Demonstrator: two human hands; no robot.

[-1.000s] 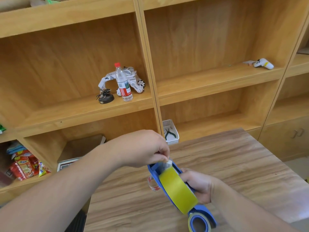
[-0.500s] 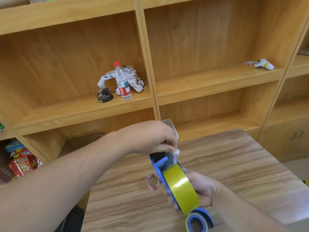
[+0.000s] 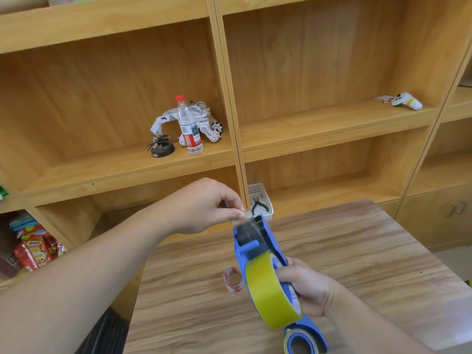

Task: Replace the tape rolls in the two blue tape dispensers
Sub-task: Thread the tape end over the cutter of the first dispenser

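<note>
I hold a blue tape dispenser (image 3: 255,247) above the wooden table (image 3: 357,264), its cutter end pointing away from me. A wide yellow tape roll (image 3: 270,292) sits on its hub. My right hand (image 3: 304,287) grips the dispenser's body from the right. My left hand (image 3: 204,205) pinches the clear free end of the tape (image 3: 242,217) just past the cutter teeth. A second blue dispenser with a yellow roll (image 3: 302,341) lies on the table near the bottom edge, partly cut off. An empty red-and-white tape core (image 3: 233,280) stands on the table left of the held dispenser.
Wooden shelving fills the background. On one shelf stand a water bottle (image 3: 190,126), a white toy robot (image 3: 201,121) and a black round object (image 3: 161,148). A white basket with pliers (image 3: 260,201) sits behind the table. Snack packets (image 3: 35,247) lie at lower left.
My left hand has pulled the tape end up and away, over the cutter. The dispenser has tilted so its cutter end points further from me. My right hand keeps its grip.
</note>
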